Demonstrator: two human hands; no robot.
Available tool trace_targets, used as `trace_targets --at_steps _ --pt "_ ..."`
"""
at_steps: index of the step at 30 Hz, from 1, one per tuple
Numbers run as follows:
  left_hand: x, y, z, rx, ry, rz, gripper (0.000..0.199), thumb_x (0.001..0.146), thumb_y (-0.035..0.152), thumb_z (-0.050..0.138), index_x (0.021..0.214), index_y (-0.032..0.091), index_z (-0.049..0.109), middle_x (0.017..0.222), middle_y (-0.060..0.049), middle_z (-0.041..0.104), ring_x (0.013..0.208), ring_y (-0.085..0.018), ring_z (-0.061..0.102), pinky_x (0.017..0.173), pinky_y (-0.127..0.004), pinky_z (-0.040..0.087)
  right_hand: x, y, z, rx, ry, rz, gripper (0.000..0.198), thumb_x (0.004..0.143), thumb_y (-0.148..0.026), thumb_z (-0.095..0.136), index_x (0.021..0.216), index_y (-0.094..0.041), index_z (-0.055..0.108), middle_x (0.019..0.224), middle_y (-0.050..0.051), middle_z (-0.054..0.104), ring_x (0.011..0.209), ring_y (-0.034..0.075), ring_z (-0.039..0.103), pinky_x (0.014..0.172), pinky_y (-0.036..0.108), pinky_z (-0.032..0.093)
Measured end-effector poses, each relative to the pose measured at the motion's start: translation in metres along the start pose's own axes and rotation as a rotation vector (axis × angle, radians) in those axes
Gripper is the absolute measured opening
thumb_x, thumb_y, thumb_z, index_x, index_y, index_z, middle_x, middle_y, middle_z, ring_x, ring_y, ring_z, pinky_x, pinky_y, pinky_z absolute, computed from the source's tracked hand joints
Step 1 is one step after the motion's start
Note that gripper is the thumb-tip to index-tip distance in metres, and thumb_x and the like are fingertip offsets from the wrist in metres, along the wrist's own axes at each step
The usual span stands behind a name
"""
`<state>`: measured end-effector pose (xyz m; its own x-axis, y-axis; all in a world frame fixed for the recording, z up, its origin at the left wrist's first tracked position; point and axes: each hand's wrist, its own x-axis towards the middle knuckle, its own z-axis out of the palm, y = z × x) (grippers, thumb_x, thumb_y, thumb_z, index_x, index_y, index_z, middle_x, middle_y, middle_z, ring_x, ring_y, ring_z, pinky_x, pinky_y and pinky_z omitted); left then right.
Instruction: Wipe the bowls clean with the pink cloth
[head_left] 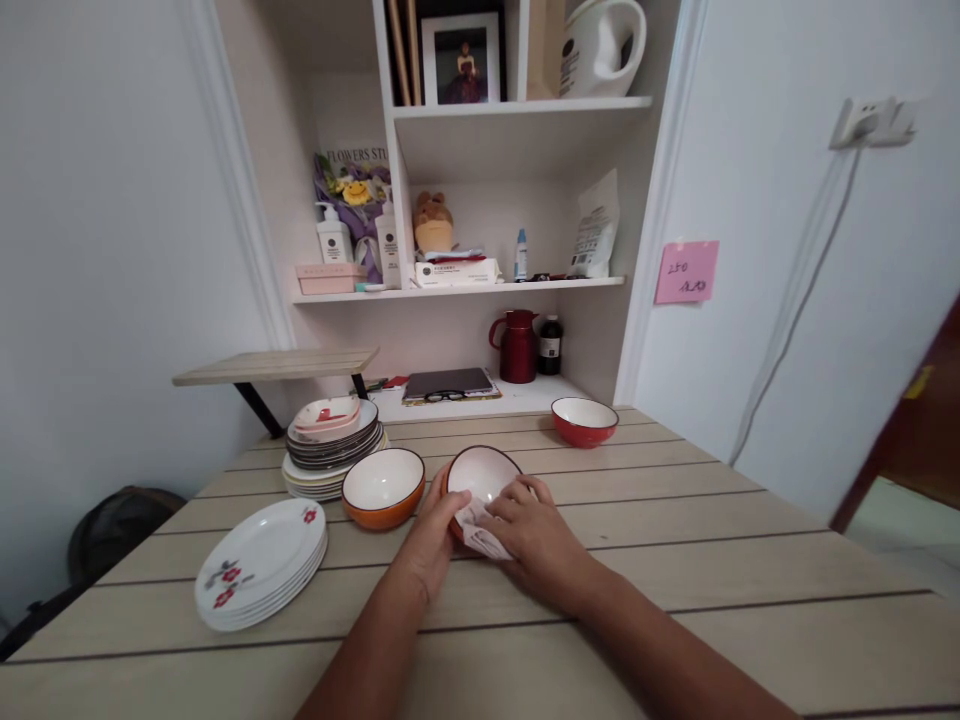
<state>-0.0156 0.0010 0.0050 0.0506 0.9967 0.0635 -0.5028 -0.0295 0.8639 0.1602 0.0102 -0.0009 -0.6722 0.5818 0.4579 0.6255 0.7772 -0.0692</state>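
Note:
A bowl (484, 470) with a white inside, dark rim and orange outside is tilted toward me at the middle of the table. My left hand (437, 525) is closed on its left side, the thumb over the near rim. My right hand (529, 525) is closed on a crumpled white tissue (480, 525), pressed against the bowl's near right rim. Just left stands an orange bowl (384, 480), upright. Farther back on the right is a red bowl (585, 422) with a white inside.
A stack of white flowered plates (262, 555) lies at the front left. Behind it rises a pile of mixed plates and small dishes (332, 447). A small raised wooden shelf (277, 365) overhangs the back left. A dark red jug (518, 347) and a closed laptop (450, 383) sit at the back.

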Motion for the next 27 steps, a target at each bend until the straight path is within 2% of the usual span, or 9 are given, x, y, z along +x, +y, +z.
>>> trace_targets --at_steps 5,7,10,14,18,22,24,27 --pt "0.003 0.007 -0.005 0.034 0.046 0.014 0.059 0.066 0.024 0.076 0.124 0.021 0.066 0.106 -0.006 0.075 0.088 -0.023 0.068 0.07 -0.03 0.052 -0.002 0.009 -0.006 -0.038 0.021 -0.008 0.03 0.1 -0.012 0.053 0.114 -0.034 0.068 0.123 0.002 0.071 0.118 0.026 0.052 0.117 0.06 0.001" --pt "0.004 0.009 -0.007 0.056 0.05 0.002 0.059 0.067 0.025 0.077 0.125 0.022 0.066 0.106 -0.006 0.075 0.087 -0.024 0.068 0.069 -0.03 0.052 -0.002 0.011 -0.007 -0.058 0.018 -0.01 0.03 0.1 -0.012 0.051 0.112 -0.033 0.068 0.123 0.003 0.071 0.118 0.026 0.052 0.118 0.061 -0.002" --pt "0.005 0.009 -0.01 0.069 0.028 -0.053 0.056 0.073 0.036 0.08 0.125 0.019 0.067 0.109 -0.009 0.075 0.097 -0.027 0.069 0.076 -0.033 0.055 -0.002 0.01 -0.006 -0.032 -0.003 0.012 0.033 0.094 -0.008 0.055 0.112 -0.033 0.068 0.116 0.002 0.072 0.114 0.025 0.053 0.117 0.059 0.004" --pt "0.004 0.009 -0.011 0.068 0.009 -0.053 0.06 0.077 0.046 0.082 0.13 0.022 0.065 0.127 -0.011 0.071 0.118 -0.03 0.065 0.091 -0.037 0.054 -0.003 0.008 -0.004 0.037 -0.034 0.039 0.046 0.079 -0.002 0.06 0.113 -0.033 0.068 0.117 0.001 0.071 0.11 0.024 0.053 0.109 0.048 0.021" --pt "0.004 0.008 -0.01 0.036 0.068 0.022 0.07 0.077 0.045 0.084 0.14 0.029 0.058 0.146 -0.008 0.06 0.136 -0.029 0.054 0.107 -0.036 0.047 -0.003 0.003 -0.004 0.037 -0.056 0.043 0.047 0.08 -0.005 0.059 0.117 -0.032 0.067 0.118 0.003 0.07 0.108 0.025 0.052 0.099 0.043 0.027" --pt "0.003 0.006 -0.01 0.02 0.077 0.063 0.077 0.077 0.045 0.085 0.146 0.034 0.052 0.162 -0.003 0.044 0.146 -0.027 0.043 0.115 -0.034 0.04 0.001 -0.004 -0.002 0.034 -0.1 0.1 0.045 0.083 -0.011 0.062 0.124 -0.029 0.065 0.116 0.006 0.069 0.106 0.026 0.052 0.091 0.04 0.028" --pt "0.002 0.005 -0.009 0.006 0.048 0.072 0.079 0.077 0.046 0.084 0.148 0.035 0.05 0.163 -0.003 0.042 0.147 -0.027 0.042 0.116 -0.034 0.039 0.002 -0.006 -0.001 0.033 -0.109 0.134 0.042 0.085 -0.016 0.063 0.125 -0.026 0.064 0.114 0.007 0.069 0.106 0.027 0.052 0.089 0.04 0.028" --pt "0.002 0.005 -0.006 0.012 0.017 0.08 0.08 0.077 0.045 0.084 0.149 0.033 0.049 0.16 -0.006 0.046 0.146 -0.027 0.043 0.116 -0.036 0.039 0.002 -0.006 -0.001 0.042 -0.105 0.154 0.037 0.087 -0.019 0.063 0.124 -0.026 0.064 0.113 0.007 0.069 0.105 0.027 0.052 0.088 0.039 0.029"
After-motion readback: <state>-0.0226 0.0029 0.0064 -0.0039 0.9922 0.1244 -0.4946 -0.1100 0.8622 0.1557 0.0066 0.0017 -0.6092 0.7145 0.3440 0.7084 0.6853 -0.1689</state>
